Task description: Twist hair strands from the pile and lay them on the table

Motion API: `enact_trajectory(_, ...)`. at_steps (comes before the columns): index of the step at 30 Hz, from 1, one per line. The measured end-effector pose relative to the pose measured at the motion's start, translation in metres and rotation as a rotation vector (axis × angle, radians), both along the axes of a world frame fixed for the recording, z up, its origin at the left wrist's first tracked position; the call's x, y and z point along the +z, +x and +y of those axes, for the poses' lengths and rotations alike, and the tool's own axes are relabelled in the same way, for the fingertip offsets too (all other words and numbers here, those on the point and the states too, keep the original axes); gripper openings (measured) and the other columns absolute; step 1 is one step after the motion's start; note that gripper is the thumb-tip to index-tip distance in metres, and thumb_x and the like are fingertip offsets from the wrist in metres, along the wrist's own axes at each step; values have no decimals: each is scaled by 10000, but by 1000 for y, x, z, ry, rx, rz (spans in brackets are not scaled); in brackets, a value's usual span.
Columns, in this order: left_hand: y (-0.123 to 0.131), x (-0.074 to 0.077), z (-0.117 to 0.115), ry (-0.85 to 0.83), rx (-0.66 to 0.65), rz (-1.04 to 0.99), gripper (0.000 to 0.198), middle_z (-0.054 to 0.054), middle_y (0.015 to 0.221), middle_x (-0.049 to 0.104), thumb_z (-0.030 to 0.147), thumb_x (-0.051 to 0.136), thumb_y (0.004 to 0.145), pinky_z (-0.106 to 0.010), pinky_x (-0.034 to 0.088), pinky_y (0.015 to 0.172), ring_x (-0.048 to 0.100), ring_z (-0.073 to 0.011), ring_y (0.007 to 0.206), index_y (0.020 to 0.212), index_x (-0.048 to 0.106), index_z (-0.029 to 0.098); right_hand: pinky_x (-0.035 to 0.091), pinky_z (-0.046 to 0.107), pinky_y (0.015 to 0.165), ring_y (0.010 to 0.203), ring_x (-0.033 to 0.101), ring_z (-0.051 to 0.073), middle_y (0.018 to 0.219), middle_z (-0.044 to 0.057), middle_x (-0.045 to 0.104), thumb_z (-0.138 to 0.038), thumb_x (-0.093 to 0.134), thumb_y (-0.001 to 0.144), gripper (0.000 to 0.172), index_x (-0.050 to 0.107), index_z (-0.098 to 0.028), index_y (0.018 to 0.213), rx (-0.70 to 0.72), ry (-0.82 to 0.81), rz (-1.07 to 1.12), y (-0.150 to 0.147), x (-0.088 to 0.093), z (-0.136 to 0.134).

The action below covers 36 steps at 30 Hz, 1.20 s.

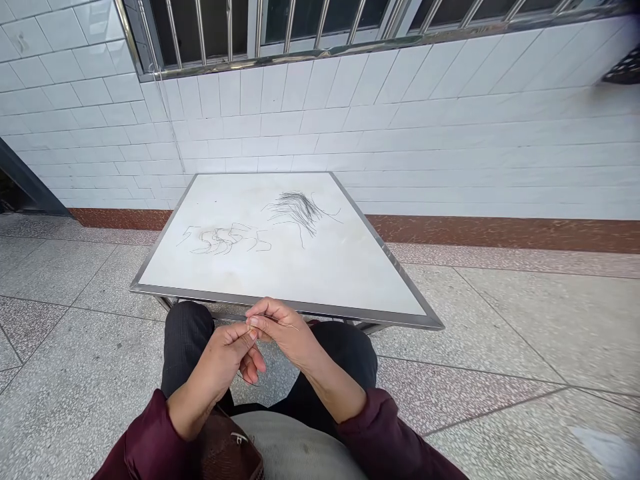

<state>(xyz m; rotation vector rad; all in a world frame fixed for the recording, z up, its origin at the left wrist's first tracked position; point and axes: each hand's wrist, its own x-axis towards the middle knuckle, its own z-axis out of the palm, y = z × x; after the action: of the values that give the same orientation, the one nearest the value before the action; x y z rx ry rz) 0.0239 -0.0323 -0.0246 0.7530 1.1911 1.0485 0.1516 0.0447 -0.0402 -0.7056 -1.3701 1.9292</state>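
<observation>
1. Count of hands: two. Left hand (227,353) and right hand (283,330) met fingertip to fingertip above the lap, just short of the near rim of the counter (300,280).
2. Grip state: both closed in a pinch on one fine strand (294,327). Right grip with thumb and forefinger pressed together, left grip closed against the same spot. Pale, hair-thin; traced across the back of the right fingers, with a faint loop below the left grip. Exact ends too thin to tell.
3. Count of heaps ahead of the grip: two, well apart from the hands and apart from each other. Dark straight bundle (297,208) far ahead and slightly right of the grip; loose curled strands (223,239) ahead and slightly left, closer in.
4. Containers: one brown bag-like item (225,447) with a metal clasp, in the lap below the left grip. Contents not visible. Pale grey cloth (295,447) beside it, under the right wrist.
5. Clothing: maroon sleeves (390,440) on both arms, dark trousers (186,340) under the grip.
6. Surface: square white top with a metal rim, set on metal legs.
7. Room: speckled floor (500,333) in large slabs; white tiled wall (450,133) beyond the counter with a brown band (500,232) at its foot; barred window (225,27) above.
</observation>
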Motion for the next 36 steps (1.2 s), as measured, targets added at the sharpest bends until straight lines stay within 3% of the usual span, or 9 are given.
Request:
enact_trajectory(11, 8, -3, -1, 2, 27, 31, 496, -29, 529, 653, 635, 670, 696, -203, 405, 377, 540, -105, 364, 741, 574, 150, 406, 236, 543, 568, 498, 94, 635, -49, 552, -422, 739, 755, 260, 645, -201, 853, -27, 2, -57, 0, 0, 0)
enact_trajectory(18, 7, 0, -4, 7, 19, -60, 497, -37, 536, 671, 623, 695, 689, -196, 412, 364, 546, -105, 356, 746, 585, 142, 449, 235, 619, 679, 555, 96, 810, -10, 626, -380, 783, 725, 262, 692, -200, 892, 116, -11, -44, 8, 5, 6)
enact_trajectory(31, 3, 0, -8, -22, 50, -41, 493, -32, 524, 661, 614, 675, 689, -184, 397, 365, 535, -95, 355, 755, 580, 134, 399, 241, 579, 638, 499, 102, 724, -31, 567, -369, 732, 766, 206, 652, -211, 870, -7, 80, -150, 0, 4, -7)
enact_trajectory(36, 3, -2, -7, 29, 11, 87, 493, -34, 563, 665, 629, 621, 707, -217, 448, 400, 575, -118, 400, 761, 577, 141, 418, 267, 620, 650, 515, 114, 718, -28, 576, -393, 729, 777, 212, 664, -216, 873, 38, 54, -74, 0, -4, -4)
